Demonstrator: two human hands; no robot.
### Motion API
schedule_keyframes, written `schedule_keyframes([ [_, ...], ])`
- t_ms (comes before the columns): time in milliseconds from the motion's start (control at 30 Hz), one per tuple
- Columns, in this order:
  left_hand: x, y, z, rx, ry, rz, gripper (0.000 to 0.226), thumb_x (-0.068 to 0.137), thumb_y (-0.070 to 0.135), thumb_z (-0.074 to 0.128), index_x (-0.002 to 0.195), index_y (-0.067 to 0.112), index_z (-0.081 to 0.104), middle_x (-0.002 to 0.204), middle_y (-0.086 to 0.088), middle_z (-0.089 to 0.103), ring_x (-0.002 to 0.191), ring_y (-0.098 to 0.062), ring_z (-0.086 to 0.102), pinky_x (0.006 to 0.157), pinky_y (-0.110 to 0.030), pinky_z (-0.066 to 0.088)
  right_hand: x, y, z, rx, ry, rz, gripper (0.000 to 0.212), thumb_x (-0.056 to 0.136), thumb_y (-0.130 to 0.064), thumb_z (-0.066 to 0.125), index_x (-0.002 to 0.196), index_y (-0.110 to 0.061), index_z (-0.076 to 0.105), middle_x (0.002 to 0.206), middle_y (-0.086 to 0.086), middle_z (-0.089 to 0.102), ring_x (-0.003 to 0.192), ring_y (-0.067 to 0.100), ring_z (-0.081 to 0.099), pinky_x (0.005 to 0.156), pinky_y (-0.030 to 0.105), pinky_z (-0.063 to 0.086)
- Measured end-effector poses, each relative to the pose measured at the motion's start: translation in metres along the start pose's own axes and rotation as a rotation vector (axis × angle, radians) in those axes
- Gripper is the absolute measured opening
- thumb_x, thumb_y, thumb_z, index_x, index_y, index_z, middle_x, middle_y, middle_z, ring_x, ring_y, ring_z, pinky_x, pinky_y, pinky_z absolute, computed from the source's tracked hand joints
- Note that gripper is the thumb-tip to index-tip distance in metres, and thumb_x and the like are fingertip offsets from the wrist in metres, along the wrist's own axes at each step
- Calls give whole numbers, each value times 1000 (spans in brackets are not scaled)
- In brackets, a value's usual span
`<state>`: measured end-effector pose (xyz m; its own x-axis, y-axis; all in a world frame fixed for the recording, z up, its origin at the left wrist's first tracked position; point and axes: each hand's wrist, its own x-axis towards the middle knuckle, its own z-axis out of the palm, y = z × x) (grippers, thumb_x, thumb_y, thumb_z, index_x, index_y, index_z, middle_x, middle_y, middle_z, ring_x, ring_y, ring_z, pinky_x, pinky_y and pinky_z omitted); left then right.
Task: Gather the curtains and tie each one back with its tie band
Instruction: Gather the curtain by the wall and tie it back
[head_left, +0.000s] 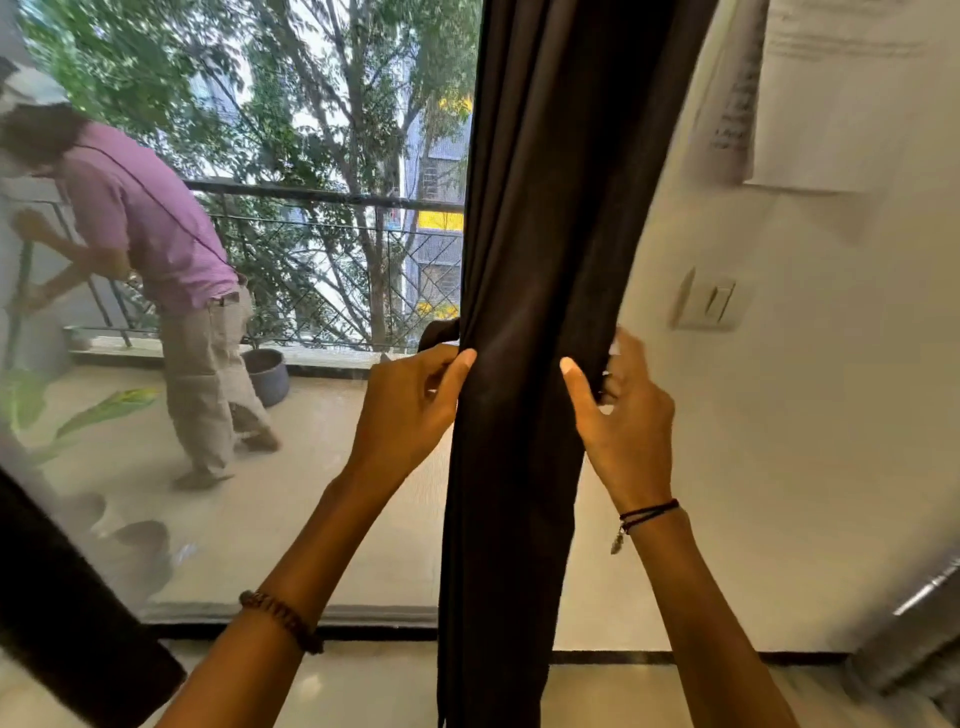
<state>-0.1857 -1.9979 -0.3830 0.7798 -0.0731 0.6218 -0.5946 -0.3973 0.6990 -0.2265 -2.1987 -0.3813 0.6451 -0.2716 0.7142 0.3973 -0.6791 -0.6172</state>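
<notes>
The glass door (291, 493) stands left of the curtain (530, 249), which hangs gathered in a narrow dark bunch, its left edge gripped by the left hand (410, 410), its right edge by the right hand (623, 421), the tie band (439, 332) poking out at its left edge.

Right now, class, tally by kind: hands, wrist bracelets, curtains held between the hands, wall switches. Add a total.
Bare hands: 2, left hand, right hand
Wrist bracelets: 2, brown beaded bracelet, dark thread bracelet
Gathered dark brown fabric curtain: 1
White plastic wall switch: 1
Total: 6
</notes>
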Motion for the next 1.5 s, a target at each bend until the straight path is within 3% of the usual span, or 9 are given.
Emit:
schedule_keyframes([
  [100,-1,-6,-9,-11,-29,15,24,100,38,56,92,22,72,81,1,75,79,-10,73,73,-37,62,-5,10,1,-13,6,-116,12,96,-25,68,95,-13,68,73,-17,65,68,-7,62,62,1,43],
  [200,1,-9,-19,93,86,71,16,98,32,60,94,25,73,79,2,75,73,-4,70,67,-9,54,-1,24,-4,-45,201,110,30,97,-31,65,81,-6,63,59,-8,55,55,4,55,56,4,37],
  [367,-1,5,-9,197,141,99,20,99,19,59,81,16,67,53,12,51,54,5,56,55,0,35,-6,16,6,4,171,122,16,95,-27,70,94,-12,63,80,-7,66,73,7,65,69,16,52],
  [567,-6,8,-7,184,143,118,16,100,20,60,89,18,71,51,8,52,55,4,58,54,-3,35,-4,7,7,569,87,325,41,82,-12,83,112,-20,57,91,-3,76,88,14,75,78,22,60],
  [733,-4,4,-15,186,168,95,17,100,21,59,96,13,74,59,-3,66,64,-7,63,55,-4,41,-5,-1,10,256,229,294,27,87,-24,78,104,-24,57,93,-23,66,85,-11,67,80,22,61],
  [833,-6,8,-7,146,157,71,15,98,18,61,93,11,73,57,12,58,59,10,59,56,1,36,-16,-16,20,184,271,115,25,92,-34,73,107,-20,58,95,-14,67,86,-4,66,75,10,55],
  [1000,-22,21,15,-14,135,71,21,96,19,65,116,18,74,89,20,68,79,24,59,71,2,44,-30,-28,35,31,246,-183,16,92,-10,72,104,0,74,97,8,66,78,12,61,76,8,48],
  [1300,-35,29,27,-173,70,70,40,94,10,65,129,28,57,113,19,67,96,20,60,79,-6,50,-27,-38,30,135,-58,-110,29,97,-11,56,122,0,67,113,-1,59,98,-4,58,91,2,43],
  [1500,-44,29,35,-127,20,124,35,94,14,62,129,19,65,134,8,62,122,13,50,101,-10,41,-15,-38,24,145,-50,67,13,97,-28,65,89,-20,59,83,-4,60,74,4,60,66,10,47],
])
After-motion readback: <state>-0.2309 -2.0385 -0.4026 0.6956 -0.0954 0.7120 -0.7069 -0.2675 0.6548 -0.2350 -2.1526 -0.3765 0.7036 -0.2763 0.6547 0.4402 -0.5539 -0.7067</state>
